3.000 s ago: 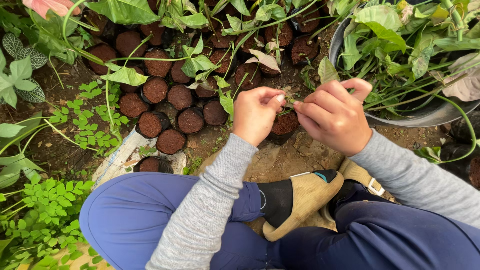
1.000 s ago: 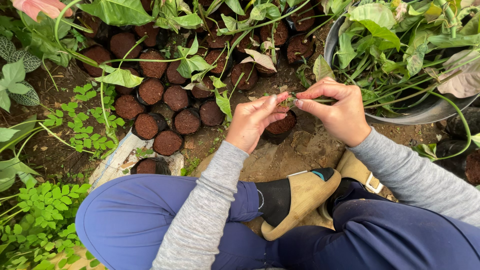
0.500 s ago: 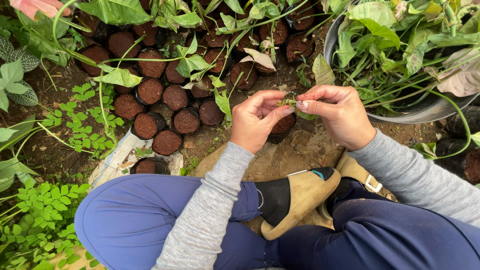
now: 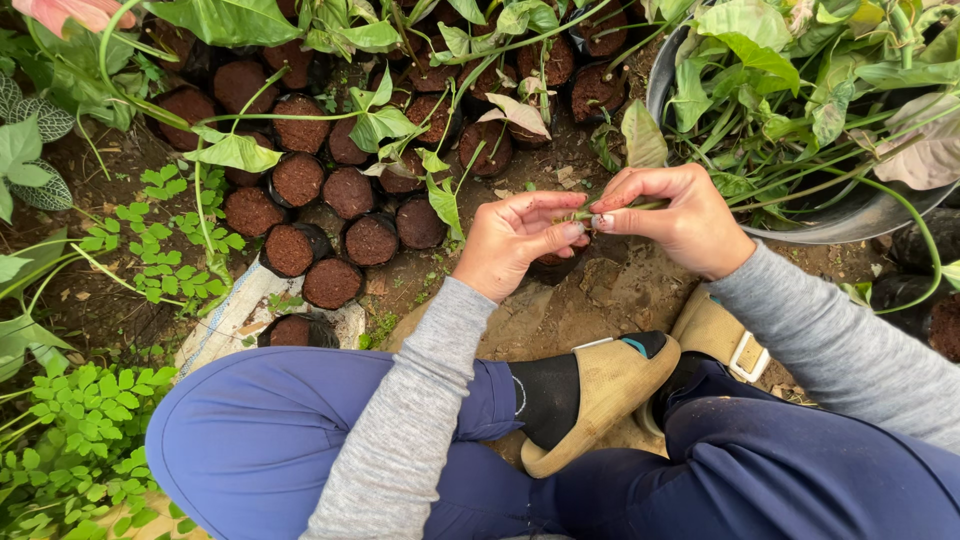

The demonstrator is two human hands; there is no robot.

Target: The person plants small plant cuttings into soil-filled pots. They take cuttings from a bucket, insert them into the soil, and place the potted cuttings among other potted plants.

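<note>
My left hand [image 4: 512, 240] and my right hand [image 4: 678, 215] meet above the bare soil, both pinching a thin green plant cutting [image 4: 585, 212] between their fingertips. The stem runs from my left thumb into my right fist, where the rest of it is hidden. Under the hands stands a small black grow bag filled with soil [image 4: 553, 266], mostly covered by my left hand. I squat over it, with grey sleeves, blue trousers and tan sandals.
Several soil-filled black grow bags [image 4: 330, 200] stand in rows at the upper left, some holding leafy cuttings. A large dark basin [image 4: 850, 215] full of green cuttings sits at the upper right. Low weeds [image 4: 90, 420] cover the left edge. A white sack [image 4: 232, 315] lies by my left knee.
Both hands have stayed together over the same spot, with the fingers shifting along the cutting. My right hand has dropped slightly and now grips the stem closer to my left fingertips.
</note>
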